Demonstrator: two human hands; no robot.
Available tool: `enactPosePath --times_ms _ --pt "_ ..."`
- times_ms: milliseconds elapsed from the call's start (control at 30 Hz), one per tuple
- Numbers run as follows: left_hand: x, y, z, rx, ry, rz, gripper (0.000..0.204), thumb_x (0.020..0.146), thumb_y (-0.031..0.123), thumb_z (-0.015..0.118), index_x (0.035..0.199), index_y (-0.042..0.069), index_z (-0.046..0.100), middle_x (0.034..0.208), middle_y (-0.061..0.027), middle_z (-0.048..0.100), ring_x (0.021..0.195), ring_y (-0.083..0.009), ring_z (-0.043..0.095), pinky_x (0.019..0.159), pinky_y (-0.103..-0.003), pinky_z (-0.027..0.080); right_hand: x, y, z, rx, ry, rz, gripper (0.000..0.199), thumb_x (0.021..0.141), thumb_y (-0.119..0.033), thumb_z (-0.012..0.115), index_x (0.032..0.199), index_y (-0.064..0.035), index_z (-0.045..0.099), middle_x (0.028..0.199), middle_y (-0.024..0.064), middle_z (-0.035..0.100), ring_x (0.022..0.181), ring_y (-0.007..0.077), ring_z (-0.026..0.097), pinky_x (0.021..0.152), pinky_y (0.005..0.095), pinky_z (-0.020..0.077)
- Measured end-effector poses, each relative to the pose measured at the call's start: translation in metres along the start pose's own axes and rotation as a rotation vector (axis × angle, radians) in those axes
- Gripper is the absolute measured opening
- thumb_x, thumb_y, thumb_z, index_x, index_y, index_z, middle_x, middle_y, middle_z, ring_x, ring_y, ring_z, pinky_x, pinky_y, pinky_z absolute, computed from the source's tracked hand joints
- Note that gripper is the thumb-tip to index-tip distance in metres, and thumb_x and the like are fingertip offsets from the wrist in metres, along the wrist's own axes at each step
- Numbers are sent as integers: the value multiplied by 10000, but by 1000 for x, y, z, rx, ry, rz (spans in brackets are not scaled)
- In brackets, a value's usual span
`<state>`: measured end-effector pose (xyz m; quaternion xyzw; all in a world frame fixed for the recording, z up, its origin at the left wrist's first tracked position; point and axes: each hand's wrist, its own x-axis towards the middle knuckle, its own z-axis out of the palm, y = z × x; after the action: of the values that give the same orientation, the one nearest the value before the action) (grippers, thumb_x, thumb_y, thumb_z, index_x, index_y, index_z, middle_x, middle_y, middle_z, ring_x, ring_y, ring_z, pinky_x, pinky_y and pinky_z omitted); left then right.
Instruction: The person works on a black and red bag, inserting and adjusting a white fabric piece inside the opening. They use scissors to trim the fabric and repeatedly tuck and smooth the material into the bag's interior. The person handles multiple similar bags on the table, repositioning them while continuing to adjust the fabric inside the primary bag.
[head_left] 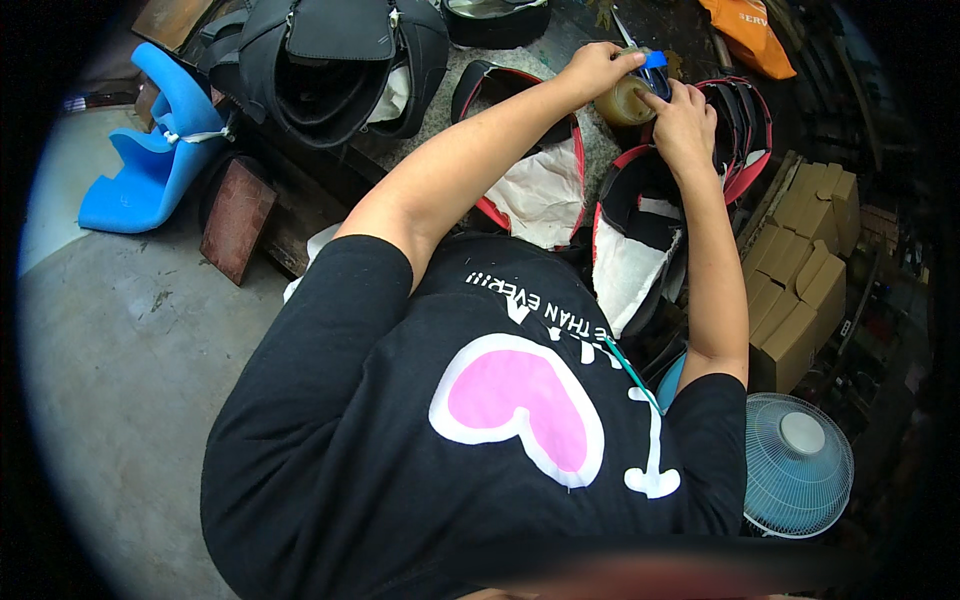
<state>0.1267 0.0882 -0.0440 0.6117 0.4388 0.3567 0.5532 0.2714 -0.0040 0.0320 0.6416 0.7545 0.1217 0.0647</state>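
Note:
Both hands meet at a jar (626,107) of yellowish, cloudy stuff with a blue part at its top, at the far edge of the work area. My left hand (598,72) is closed at the jar's upper left side, its fingers next to the blue part. My right hand (686,124) curls around the right side of the jar, with fingertips against it. A thin, pale pointed thing (622,27) sticks up behind the jar. Below the hands lie black padded pieces with red edging and white lining (540,185), and another such piece (625,265) near my right forearm.
A black bag (340,60) lies open at upper left, beside a bent blue foam sheet (150,180) tied with white cord. An orange bag (755,35) is at the far right. Cardboard boxes (800,290) and a blue fan (800,465) stand on my right.

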Motion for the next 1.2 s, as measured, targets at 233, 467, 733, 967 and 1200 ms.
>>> enactPosePath --times_ms 233,467,733,967,1200 --pt "5 1 -6 38 9 -26 649 855 508 674 1184 -51 643 996 -169 687 862 -203 658 784 -337 532 -4 -5 -12 16 -42 65 325 876 -181 563 1147 -288 709 1335 85 548 1296 289 452 1045 661 298" --pt "-14 2 -7 409 28 302 765 767 579 724 1227 -24 625 1135 -244 656 995 -354 667 876 -395 528 -24 -5 -32 132 -127 36 225 847 -175 581 994 -241 737 1236 52 602 1245 260 490 1024 670 317" --pt "-8 2 -3 583 -85 500 658 750 482 759 1207 25 632 1150 -203 624 1092 -358 599 938 -402 488 -11 32 -50 484 199 162 333 842 -110 555 1133 -213 679 1104 77 673 1062 279 611 976 394 451" --pt "-27 6 2 677 -181 508 743 716 240 804 1349 65 457 1318 -173 506 1154 -383 567 955 -454 487 2 12 -27 711 58 187 805 808 -115 648 1513 -183 265 1223 142 644 1080 360 630 951 441 479" --pt "-22 -5 7 748 -125 544 713 716 114 751 1335 18 410 1337 -177 476 1066 -393 618 860 -467 535 14 -7 -1 439 -1 -2 1072 693 -38 789 1544 -230 166 1280 139 593 1100 355 617 885 427 530"
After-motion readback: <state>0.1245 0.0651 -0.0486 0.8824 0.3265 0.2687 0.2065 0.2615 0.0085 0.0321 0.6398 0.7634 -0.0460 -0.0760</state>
